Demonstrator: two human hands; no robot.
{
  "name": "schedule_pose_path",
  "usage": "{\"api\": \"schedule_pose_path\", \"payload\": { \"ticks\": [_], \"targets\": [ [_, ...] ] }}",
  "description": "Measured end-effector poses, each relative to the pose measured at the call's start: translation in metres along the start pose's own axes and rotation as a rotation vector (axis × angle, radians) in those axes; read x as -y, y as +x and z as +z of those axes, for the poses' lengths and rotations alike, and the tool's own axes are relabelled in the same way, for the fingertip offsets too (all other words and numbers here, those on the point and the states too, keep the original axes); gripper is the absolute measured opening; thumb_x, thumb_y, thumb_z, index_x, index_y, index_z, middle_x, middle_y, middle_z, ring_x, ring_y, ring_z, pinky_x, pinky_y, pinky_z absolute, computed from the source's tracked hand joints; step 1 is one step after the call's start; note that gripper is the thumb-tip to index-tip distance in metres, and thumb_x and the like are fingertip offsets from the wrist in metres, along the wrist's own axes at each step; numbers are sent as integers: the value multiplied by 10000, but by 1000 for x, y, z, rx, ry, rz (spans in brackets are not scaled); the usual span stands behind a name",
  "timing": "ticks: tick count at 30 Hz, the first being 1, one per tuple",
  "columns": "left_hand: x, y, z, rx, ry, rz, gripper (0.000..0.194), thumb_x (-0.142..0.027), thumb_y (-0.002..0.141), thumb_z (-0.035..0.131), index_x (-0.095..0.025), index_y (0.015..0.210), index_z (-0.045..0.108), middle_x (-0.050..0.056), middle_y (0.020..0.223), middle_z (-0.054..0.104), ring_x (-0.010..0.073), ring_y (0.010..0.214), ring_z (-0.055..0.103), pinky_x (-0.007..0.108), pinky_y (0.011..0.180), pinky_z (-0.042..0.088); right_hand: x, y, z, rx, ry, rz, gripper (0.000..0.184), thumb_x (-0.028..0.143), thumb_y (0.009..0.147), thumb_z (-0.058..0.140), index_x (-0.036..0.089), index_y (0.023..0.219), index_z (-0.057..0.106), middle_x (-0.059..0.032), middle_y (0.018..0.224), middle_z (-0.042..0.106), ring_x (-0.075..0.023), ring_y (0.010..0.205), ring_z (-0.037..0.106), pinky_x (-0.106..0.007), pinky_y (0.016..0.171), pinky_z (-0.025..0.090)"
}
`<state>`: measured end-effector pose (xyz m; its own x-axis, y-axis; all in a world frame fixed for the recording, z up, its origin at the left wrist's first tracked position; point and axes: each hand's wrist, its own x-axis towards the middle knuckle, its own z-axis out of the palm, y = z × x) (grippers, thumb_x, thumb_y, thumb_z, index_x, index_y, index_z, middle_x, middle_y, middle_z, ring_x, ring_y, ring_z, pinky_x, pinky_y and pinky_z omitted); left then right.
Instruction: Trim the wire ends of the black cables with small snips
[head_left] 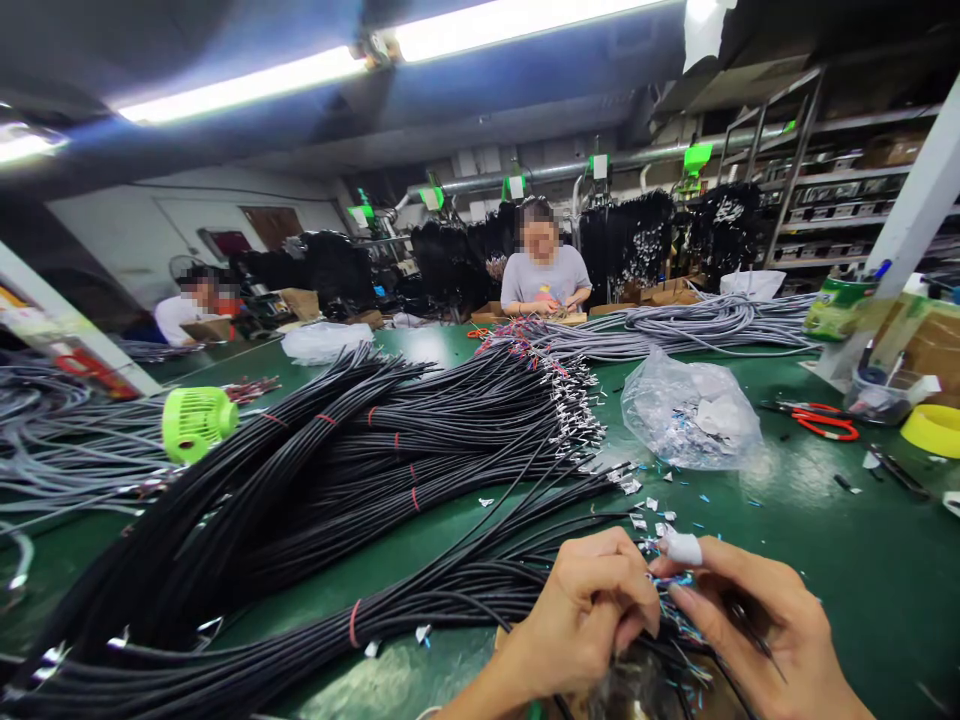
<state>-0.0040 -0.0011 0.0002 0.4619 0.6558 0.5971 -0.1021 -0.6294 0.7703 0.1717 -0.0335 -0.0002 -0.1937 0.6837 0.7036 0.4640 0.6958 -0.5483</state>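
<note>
Near the front edge of the table, my left hand is closed in a pinch at the stripped end of a black cable. Facing it, my right hand pinches the thin blue and purple wires of that end between thumb and a forefinger wrapped in white tape. Something dark and thin lies within the right palm; I cannot make out what. Below both hands are more loose wire ends and a crumpled clear bag, partly hidden. A tied bundle of black cables runs up to my left hand.
Large black cable bundles cover the left and middle. A clear bag of scraps, red-handled pliers, a yellow ring and a green fan lie around. Grey cables and a seated co-worker are across the table.
</note>
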Motion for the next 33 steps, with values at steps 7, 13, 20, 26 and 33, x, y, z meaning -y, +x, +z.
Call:
{"api": "schedule_pose_path", "payload": {
  "ticks": [7,13,20,26,33],
  "targets": [
    [4,-10,1,-69,14,-96,166,-215,873,525,-142,991,615,41,754,563,115,635,520,215,574,436,-3,2,2,-79,-55,-19,225,108,802,602,219,998,613,-19,755,683,-116,505,596,-209,479,493],
    [8,-15,1,-126,107,-47,195,-139,848,525,-182,1032,575,42,843,575,134,742,548,234,683,466,-5,-1,3,-151,-150,-136,270,56,743,632,217,959,650,-43,773,716,-169,650,676,-232,576,539],
    [7,-12,2,-192,118,-2,143,-129,832,530,-154,970,558,37,783,559,125,686,531,215,617,456,-4,-5,9,-270,-223,-188,376,37,698,653,270,993,679,-7,773,740,-175,627,699,-237,555,548],
    [3,-7,2,-171,98,-61,49,-169,833,561,-130,858,579,33,734,566,112,638,528,204,587,441,-7,-7,10,-288,-259,-178,428,33,708,647,291,1050,660,-11,798,745,-190,622,699,-271,555,550],
    [0,-5,1,-145,176,-134,146,-216,826,563,-105,813,657,39,673,553,116,596,498,205,523,374,-7,-9,9,-234,-259,-178,397,48,733,632,292,1047,630,-5,761,736,-181,619,694,-265,565,536]
  ]
}}
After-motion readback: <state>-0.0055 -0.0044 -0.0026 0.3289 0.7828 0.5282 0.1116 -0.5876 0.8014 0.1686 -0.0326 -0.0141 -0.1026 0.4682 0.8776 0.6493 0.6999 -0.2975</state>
